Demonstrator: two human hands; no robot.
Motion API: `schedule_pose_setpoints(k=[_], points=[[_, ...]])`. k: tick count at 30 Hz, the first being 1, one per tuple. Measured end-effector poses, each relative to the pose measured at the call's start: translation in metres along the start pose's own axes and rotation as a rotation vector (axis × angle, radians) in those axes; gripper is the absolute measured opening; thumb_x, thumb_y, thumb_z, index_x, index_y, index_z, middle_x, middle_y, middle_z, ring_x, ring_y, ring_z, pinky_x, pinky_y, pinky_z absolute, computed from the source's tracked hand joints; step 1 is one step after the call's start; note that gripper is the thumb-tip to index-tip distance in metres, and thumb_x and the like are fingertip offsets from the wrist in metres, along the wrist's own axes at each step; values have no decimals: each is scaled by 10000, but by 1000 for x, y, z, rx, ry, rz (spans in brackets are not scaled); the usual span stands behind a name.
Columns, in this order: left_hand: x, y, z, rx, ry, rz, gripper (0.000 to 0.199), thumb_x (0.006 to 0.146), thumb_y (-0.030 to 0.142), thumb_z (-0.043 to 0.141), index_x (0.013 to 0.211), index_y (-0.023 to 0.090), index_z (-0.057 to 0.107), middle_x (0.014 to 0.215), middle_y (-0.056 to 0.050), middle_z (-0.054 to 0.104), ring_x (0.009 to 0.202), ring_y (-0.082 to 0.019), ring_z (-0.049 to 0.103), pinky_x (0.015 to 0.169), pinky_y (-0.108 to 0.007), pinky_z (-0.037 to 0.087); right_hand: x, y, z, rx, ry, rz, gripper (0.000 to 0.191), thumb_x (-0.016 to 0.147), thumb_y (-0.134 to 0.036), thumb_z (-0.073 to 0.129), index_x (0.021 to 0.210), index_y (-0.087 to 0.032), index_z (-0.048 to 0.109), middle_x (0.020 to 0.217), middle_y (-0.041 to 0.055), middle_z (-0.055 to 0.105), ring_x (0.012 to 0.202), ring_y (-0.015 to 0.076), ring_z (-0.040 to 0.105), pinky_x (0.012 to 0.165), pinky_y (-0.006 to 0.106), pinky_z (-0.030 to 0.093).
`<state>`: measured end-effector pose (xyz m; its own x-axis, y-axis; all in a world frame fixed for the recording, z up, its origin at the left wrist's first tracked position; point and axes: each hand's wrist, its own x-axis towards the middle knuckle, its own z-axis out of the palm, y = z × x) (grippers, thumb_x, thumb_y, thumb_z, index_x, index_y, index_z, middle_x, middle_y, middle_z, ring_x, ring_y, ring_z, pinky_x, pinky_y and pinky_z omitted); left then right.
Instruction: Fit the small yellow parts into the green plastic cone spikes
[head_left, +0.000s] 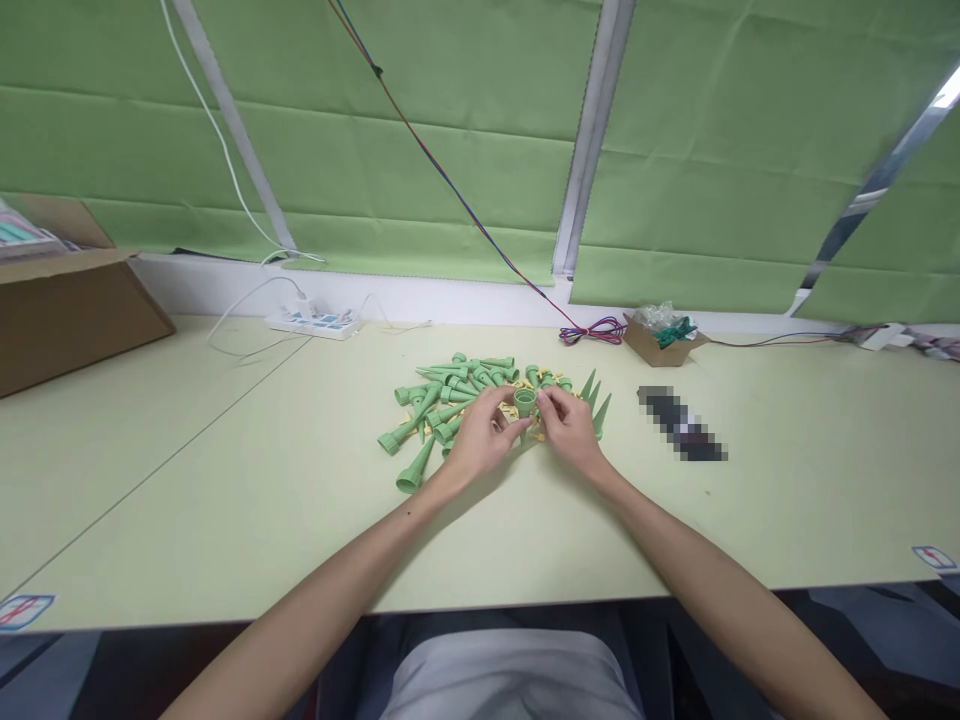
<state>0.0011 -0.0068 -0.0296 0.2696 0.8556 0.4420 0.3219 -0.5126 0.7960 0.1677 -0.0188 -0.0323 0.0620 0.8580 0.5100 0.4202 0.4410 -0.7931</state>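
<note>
Hands pinching a green, round-mouthed plastic cone
Left hand grips its side; right hand's fingertips close at its ribbed rim.

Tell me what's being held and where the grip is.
A green cone, by its wide, open end: the left hand grips one side, and the right hand's fingertips are at the other.

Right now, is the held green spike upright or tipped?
Upright: the green spike shows its open round mouth on top, narrower body below, between left hand and right hand.
</note>
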Motion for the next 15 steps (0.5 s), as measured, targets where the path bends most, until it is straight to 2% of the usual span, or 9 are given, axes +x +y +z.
schedule_pose_setpoints(k=[10,15], points=[[-2,5,-4,105,-14,166,259,853,80,591,1077,195,649,1096,-54,617,653,-96,578,635,-261,506,-1,0,2,-13,-27,-7,403,970,-528,488,707,-224,513,590,-18,443,558,150,399,561,296,312],[-2,7,0,58,1,83,252,835,122,602,1074,198,619,1116,-57,627,660,-107,578,629,-270,498,-2,0,2,7,-35,-1,381,987,-496,485,733,-218,543,602,-16,453,560,151,405,562,302,311]])
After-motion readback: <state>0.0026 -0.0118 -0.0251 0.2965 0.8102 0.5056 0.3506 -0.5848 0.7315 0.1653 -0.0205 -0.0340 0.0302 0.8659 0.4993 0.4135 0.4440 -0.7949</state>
